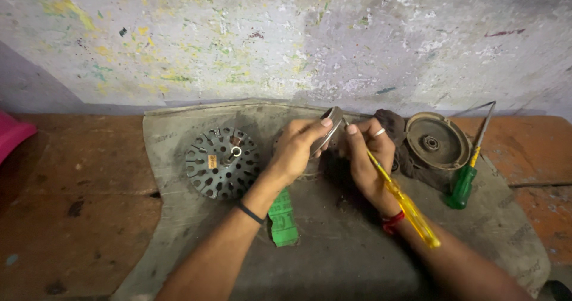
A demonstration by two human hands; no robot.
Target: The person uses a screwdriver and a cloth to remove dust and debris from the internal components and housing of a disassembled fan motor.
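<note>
My left hand [296, 149] grips a flat grey metal part [329, 129], held tilted above the mat. My right hand [368, 158] holds a screwdriver with a yellow see-through handle [411, 211]; its thin shaft runs up through the fingers to the metal part. The handle end sticks out past my right wrist. A ring shows on one finger of the right hand, a red thread on that wrist and a dark band on the left wrist.
A round slotted dark metal core [223, 162] lies left of my hands on a grey mat [333, 253]. A round metal cover [437, 140], a dark rag [393, 125] and a green-handled screwdriver [465, 182] lie at right. A green strip [283, 220] lies under my left forearm. A stained wall rises behind.
</note>
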